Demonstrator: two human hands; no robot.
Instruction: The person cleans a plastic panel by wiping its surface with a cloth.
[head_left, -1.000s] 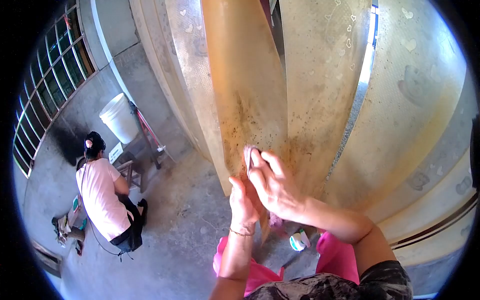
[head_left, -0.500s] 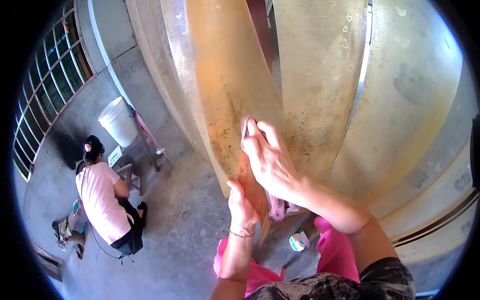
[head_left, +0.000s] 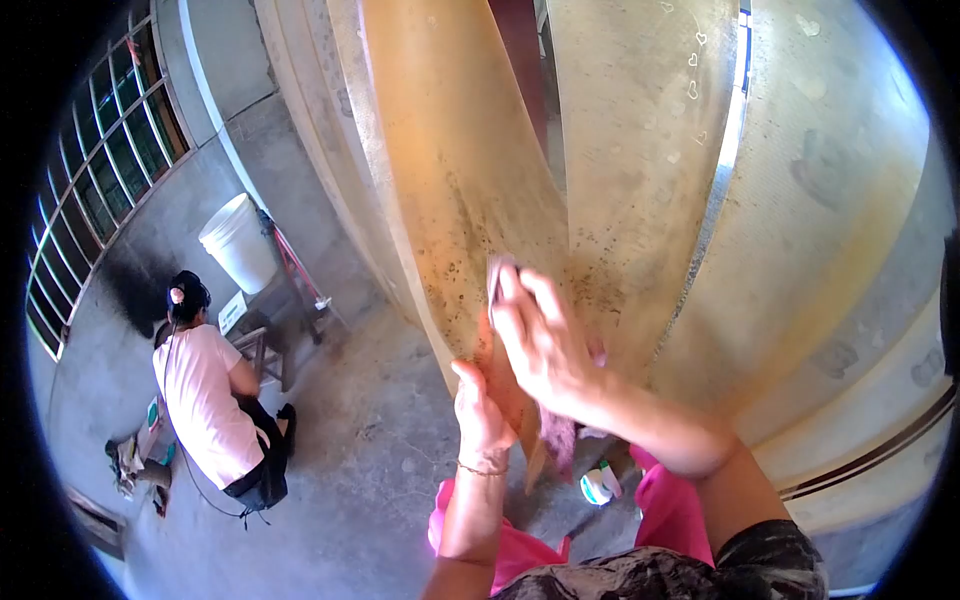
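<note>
A hanging translucent yellowish sheet [head_left: 440,130], dotted with dark specks over its lower part, is in front of me. My left hand [head_left: 482,415] is at its lower end, thumb on the near side. An orange, finger-like shape shows through the sheet beside it. My right hand [head_left: 545,345] is closed on a pinkish-mauve rag [head_left: 557,440] and presses it against the speckled area, just above my left hand. The rag's loose end dangles below my right wrist.
More yellowish sheets [head_left: 640,150] hang to the right. A small white-and-green container [head_left: 600,484] stands on the concrete floor [head_left: 370,480] near my pink trouser legs. At left a person [head_left: 205,390] in a pink shirt squats by a white bucket [head_left: 238,243] and a small stool [head_left: 265,355].
My right hand has moved slightly down the sheet with the rag, and the rag's loose end hangs lower. My left hand stays in nearly the same place.
</note>
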